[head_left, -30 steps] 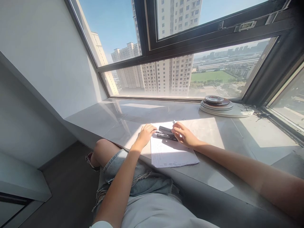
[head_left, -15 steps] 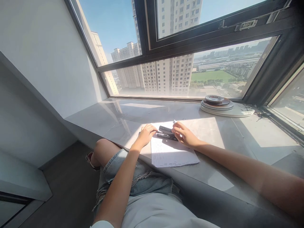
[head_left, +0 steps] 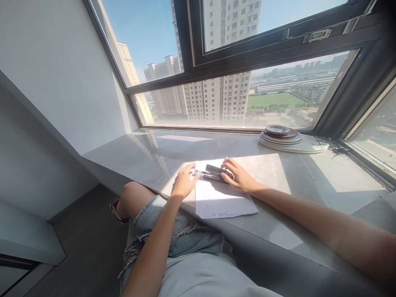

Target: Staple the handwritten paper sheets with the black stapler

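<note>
A black stapler (head_left: 213, 169) lies on white sheets of paper (head_left: 225, 201), its upper arm raised from the base and bright metal showing between them. My right hand (head_left: 238, 175) is closed round the stapler's right end, with a small white tip sticking out above its fingers. At the other end, my left hand (head_left: 185, 181) has thumb and fingertips curled around the stapler's left tip. Anything small between those fingertips is hidden. Rows of short dark marks run along the left and near edges of the paper.
The paper rests on a pale stone windowsill (head_left: 136, 154), partly overhanging its front edge. At the back right stands a stack of plates (head_left: 280, 136), with thin dark cables (head_left: 338, 150) beside it. A dark-framed window (head_left: 198, 76) rises behind the sill.
My left hand has shifted slightly left and drawn back to the stapler's tip, and more bright metal shows. The right hand stays on the stapler with its fingers slightly lower.
</note>
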### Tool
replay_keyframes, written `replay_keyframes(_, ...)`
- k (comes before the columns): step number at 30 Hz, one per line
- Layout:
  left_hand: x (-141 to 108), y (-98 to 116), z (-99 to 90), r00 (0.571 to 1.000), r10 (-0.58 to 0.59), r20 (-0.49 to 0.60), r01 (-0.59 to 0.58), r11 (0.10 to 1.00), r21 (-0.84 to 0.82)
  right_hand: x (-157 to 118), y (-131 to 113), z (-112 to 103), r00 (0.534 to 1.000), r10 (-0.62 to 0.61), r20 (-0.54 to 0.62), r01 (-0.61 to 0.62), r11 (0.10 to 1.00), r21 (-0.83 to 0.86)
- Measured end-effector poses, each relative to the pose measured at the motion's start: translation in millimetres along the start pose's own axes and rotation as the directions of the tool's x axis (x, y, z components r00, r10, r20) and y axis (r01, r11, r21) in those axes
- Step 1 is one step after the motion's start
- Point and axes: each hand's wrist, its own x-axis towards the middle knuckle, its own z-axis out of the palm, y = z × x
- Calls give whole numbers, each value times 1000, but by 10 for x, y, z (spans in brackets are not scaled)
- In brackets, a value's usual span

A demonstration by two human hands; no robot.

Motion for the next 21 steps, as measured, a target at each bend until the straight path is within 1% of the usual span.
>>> replay_keyframes(3,-97,20,1,996,-88,34,91,990,-108,18,-9,17,995,76,61,-75,997,-24)
replay_keyframes(5,-128,32,29,991,-116,68,129,963,-237,30,9,41,990,96,107,-89,994,-71)
replay_keyframes(7,-131,58,77,980,-153,123,190,904,-384,40,37,67,982,107,158,-92,991,-102)
replay_keyframes(10,-105,150,151,946,-219,238,317,773,-549,44,92,106,972,130,194,-109,987,-117)
replay_keyframes(12,-80,228,176,923,-238,302,378,704,-602,38,135,133,972,140,187,-119,985,-122)
replay_keyframes(14,-60,287,170,909,-226,350,407,668,-624,28,177,157,974,146,175,-127,985,-117)
replay_keyframes(16,-51,301,144,897,-197,396,420,661,-622,22,204,171,974,148,171,-132,986,-102)
replay_keyframes(18,-53,273,115,886,-161,434,420,675,-607,25,205,168,974,150,170,-136,987,-89)
replay_keyframes(19,-55,249,105,886,-150,438,409,696,-590,30,195,161,974,151,171,-138,987,-86)
replay_keyframes(20,-56,222,98,895,-148,421,383,737,-557,38,178,150,973,152,171,-140,987,-84)
replay_keyframes(21,-56,197,95,913,-153,379,340,799,-497,48,158,136,974,153,170,-141,987,-82)
